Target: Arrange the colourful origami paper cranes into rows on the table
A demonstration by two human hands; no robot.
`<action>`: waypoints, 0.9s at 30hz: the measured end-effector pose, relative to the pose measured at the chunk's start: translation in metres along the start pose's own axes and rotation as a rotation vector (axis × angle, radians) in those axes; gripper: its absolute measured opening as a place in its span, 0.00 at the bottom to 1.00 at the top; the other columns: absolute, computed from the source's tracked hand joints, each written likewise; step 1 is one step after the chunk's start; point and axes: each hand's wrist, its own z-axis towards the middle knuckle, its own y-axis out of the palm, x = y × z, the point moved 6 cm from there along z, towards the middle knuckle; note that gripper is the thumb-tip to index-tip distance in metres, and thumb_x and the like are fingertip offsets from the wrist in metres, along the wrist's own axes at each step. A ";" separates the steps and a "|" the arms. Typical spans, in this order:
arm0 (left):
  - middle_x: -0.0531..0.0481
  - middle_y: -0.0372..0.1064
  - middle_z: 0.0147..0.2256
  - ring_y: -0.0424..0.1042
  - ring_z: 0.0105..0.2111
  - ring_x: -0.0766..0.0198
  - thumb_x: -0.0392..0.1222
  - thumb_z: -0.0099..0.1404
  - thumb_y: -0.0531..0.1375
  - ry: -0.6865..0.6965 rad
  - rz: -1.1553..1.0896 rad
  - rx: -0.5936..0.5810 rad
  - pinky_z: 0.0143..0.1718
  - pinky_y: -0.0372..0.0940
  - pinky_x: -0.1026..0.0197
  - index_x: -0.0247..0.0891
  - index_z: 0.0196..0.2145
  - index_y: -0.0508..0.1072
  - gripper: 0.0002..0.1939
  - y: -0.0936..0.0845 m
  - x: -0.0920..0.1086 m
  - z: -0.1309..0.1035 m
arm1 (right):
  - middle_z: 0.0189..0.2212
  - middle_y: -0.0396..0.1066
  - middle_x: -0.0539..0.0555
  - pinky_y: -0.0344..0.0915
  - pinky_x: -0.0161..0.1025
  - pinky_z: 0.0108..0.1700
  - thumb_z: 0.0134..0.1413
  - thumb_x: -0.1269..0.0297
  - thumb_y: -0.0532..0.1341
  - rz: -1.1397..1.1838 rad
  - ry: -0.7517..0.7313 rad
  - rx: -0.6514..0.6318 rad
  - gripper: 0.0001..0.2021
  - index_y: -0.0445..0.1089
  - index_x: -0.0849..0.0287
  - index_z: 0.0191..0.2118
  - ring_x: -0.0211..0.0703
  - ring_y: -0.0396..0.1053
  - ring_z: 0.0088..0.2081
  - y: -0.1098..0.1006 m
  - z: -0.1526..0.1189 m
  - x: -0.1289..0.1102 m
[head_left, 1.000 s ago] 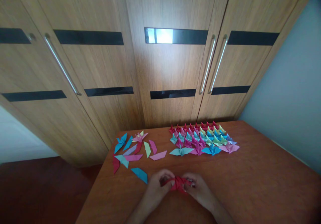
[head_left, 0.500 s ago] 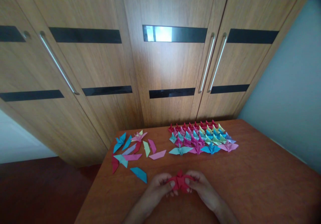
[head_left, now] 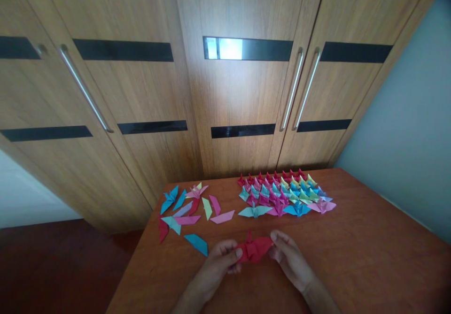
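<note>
Bridging the left hand [head_left: 220, 261] and right hand [head_left: 291, 259] is one red folded-paper crane [head_left: 255, 250], above the brown wooden table [head_left: 369, 257]. Beyond lie three flat pink paper pieces [head_left: 222, 217] and tightly packed, uncountable colourful paper cranes [head_left: 276, 195]. Left grips one wing; right, half-open, pinches the other's tip.

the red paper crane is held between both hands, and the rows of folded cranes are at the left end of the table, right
Not quite: the head view shows the rows of folded cranes toward the table's right side. The red paper crane is indeed held between both hands.
</note>
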 end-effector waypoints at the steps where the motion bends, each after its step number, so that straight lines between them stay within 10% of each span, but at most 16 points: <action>1: 0.55 0.64 0.20 0.60 0.21 0.72 0.53 0.55 0.64 0.012 0.033 0.019 0.24 0.52 0.69 0.34 0.25 0.69 0.17 -0.002 0.001 0.001 | 0.18 0.60 0.45 0.54 0.30 0.26 0.47 0.56 0.66 -0.008 -0.020 0.042 0.12 0.66 0.58 0.25 0.32 0.56 0.22 -0.003 0.001 -0.003; 9: 0.54 0.65 0.20 0.59 0.20 0.70 0.56 0.58 0.58 0.156 0.303 0.245 0.22 0.50 0.68 0.36 0.23 0.66 0.19 -0.020 0.005 0.011 | 0.23 0.67 0.49 0.59 0.32 0.29 0.53 0.54 0.60 -0.724 -0.367 0.147 0.12 0.69 0.57 0.27 0.38 0.63 0.26 0.017 -0.016 -0.018; 17: 0.52 0.66 0.21 0.62 0.21 0.67 0.55 0.60 0.56 0.232 0.446 0.154 0.24 0.55 0.66 0.34 0.25 0.69 0.19 -0.011 0.002 0.013 | 0.33 0.73 0.53 0.66 0.34 0.37 0.59 0.63 0.53 -1.147 -0.613 0.094 0.09 0.70 0.55 0.35 0.41 0.70 0.34 0.066 -0.030 -0.010; 22: 0.52 0.68 0.21 0.63 0.22 0.67 0.52 0.61 0.56 0.206 0.433 0.087 0.24 0.56 0.66 0.35 0.26 0.68 0.16 -0.006 -0.006 0.014 | 0.28 0.73 0.52 0.66 0.32 0.31 0.58 0.61 0.53 -1.278 -0.689 0.251 0.11 0.70 0.56 0.31 0.40 0.71 0.28 0.038 -0.030 -0.021; 27: 0.51 0.69 0.23 0.65 0.23 0.67 0.50 0.61 0.57 0.179 0.455 0.056 0.25 0.57 0.66 0.34 0.29 0.70 0.14 -0.004 -0.010 0.013 | 0.29 0.74 0.55 0.65 0.33 0.28 0.56 0.52 0.53 -1.405 -0.729 0.548 0.16 0.71 0.59 0.34 0.40 0.71 0.25 -0.038 -0.042 -0.057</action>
